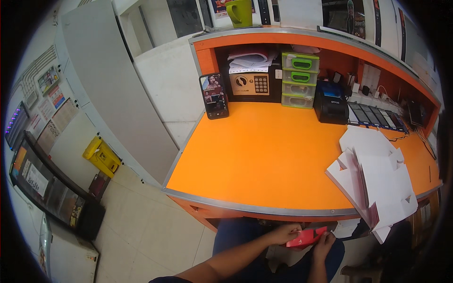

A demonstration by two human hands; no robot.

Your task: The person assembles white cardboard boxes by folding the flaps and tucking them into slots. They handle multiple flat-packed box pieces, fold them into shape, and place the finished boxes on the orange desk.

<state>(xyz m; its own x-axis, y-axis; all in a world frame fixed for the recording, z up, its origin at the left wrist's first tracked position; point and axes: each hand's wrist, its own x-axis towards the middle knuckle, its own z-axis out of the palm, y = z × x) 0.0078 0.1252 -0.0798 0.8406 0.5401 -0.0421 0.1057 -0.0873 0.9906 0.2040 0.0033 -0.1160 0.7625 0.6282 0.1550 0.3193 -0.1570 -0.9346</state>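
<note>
Left grip (288, 233), right grip (324, 245) — pinching red card (306, 237)

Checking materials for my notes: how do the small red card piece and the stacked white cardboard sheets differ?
Size: the small red card piece is far smaller than the stacked white cardboard sheets.
Support: the left hand and right hand hold the red piece; the white sheets lie on the orange desk, overhanging its front edge.
Both look card-like.

Phone (214, 96) upright on orange desk (255, 151); safe (250, 86) beside green-trimmed drawers (299, 82); black printer (331, 104); green mug (240, 14) above.
</note>
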